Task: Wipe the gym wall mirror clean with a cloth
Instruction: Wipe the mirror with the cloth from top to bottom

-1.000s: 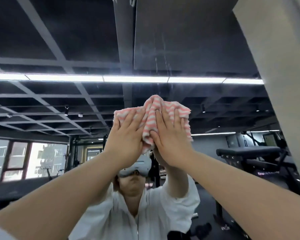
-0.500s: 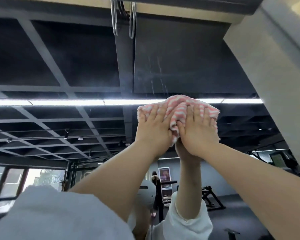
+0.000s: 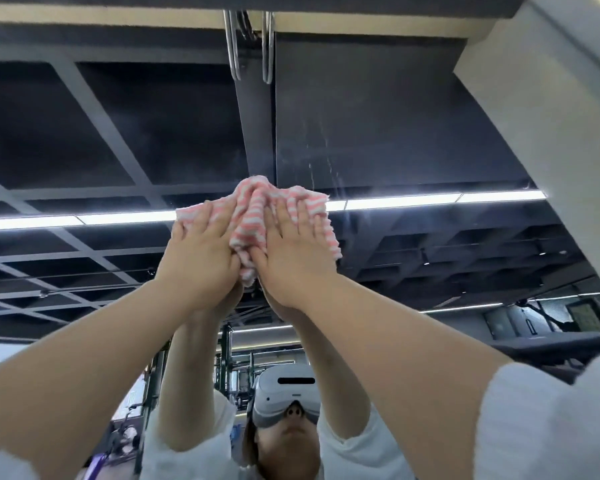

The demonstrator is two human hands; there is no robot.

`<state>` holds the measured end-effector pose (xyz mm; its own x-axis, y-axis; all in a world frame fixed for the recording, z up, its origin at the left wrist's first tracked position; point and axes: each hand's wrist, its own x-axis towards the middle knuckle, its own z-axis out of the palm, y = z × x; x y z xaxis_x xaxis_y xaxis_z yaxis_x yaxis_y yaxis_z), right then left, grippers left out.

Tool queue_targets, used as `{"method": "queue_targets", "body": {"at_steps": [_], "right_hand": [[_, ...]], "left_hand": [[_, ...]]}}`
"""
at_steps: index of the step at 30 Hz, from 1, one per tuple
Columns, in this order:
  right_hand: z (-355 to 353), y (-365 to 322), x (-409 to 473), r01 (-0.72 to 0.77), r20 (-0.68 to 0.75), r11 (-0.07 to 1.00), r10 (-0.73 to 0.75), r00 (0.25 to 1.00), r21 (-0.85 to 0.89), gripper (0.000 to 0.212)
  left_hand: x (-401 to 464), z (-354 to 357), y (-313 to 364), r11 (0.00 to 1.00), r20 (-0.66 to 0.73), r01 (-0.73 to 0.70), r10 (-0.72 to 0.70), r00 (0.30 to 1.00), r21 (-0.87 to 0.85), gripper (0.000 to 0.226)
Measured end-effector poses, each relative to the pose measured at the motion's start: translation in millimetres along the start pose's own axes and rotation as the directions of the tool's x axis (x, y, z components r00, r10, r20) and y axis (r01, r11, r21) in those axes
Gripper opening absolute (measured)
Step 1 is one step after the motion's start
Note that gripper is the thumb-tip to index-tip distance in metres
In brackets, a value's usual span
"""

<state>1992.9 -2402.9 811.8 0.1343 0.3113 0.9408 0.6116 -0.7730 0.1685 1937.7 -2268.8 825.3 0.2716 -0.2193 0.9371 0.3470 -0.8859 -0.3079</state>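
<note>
Both flat hands, left hand point(image 3: 201, 258) and right hand point(image 3: 293, 261), on striped cloth point(image 3: 253, 216) against seemingly streaked mirror point(image 3: 361, 133).

You had the pink-and-white striped cloth point(image 3: 257, 216) bunched flat against the wall mirror point(image 3: 361, 133), high up near its top edge. Thin wet streaks ran down the glass at one o'clock from the cloth, and the mirror reflected the dark gym ceiling.
</note>
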Motion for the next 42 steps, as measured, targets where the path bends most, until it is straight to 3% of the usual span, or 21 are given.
{"method": "queue_targets", "body": {"at_steps": [3, 7, 12, 16, 20, 23, 30, 35, 38, 42], "right_hand": [[-2, 25, -2, 0.091, -0.015, 0.989, -0.093, 0.996, -0.113, 0.064], [-15, 78, -5, -0.020, -0.015, 0.997, 0.019, 1.000, -0.071, 0.058], [-21, 159, -31, -0.229, -0.024, 0.972, 0.228, 0.973, -0.044, 0.057], [-21, 207, -65, -0.473, -0.023, 0.881, 0.473, 0.881, -0.011, 0.058], [-20, 214, -71, -0.615, -0.006, 0.788, 0.615, 0.788, 0.001, 0.061], [-24, 196, -53, -0.666, -0.006, 0.745, 0.666, 0.746, 0.031, 0.061], [-28, 123, 21, -0.441, -0.063, 0.895, 0.445, 0.893, 0.073, 0.061], [-26, 42, 72, -0.234, -0.061, 0.969, 0.239, 0.969, 0.077, 0.058], [-19, -11, 78, -0.087, -0.015, 0.989, 0.089, 0.996, 0.117, 0.059], [-8, -35, 79, 0.021, -0.028, 0.996, -0.019, 0.999, 0.091, 0.059]], "left_hand": [[7, 1, 18, 0.996, 0.000, 0.080, -0.080, 0.997, -0.049, 0.078], [35, 0, 57, 0.989, 0.026, 0.124, -0.122, 0.992, -0.077, 0.058], [61, 4, 151, 0.996, 0.035, -0.034, 0.037, 0.999, -0.082, 0.059], [58, 5, 222, 0.979, 0.019, -0.194, 0.196, 0.980, -0.066, 0.061], [69, 8, 225, 0.946, 0.013, -0.323, 0.324, 0.946, -0.028, 0.057], [83, 5, 199, 0.945, 0.011, -0.326, 0.326, 0.945, -0.008, 0.058], [105, -7, 91, 0.993, -0.024, -0.117, 0.116, 0.993, -0.013, 0.059], [105, -16, -9, 0.994, 0.023, 0.107, -0.107, 0.994, -0.029, 0.058], [88, -15, -52, 0.983, 0.037, 0.180, -0.182, 0.983, 0.045, 0.064], [70, -18, -62, 0.966, 0.002, 0.258, -0.258, 0.966, -0.013, 0.063]]}}
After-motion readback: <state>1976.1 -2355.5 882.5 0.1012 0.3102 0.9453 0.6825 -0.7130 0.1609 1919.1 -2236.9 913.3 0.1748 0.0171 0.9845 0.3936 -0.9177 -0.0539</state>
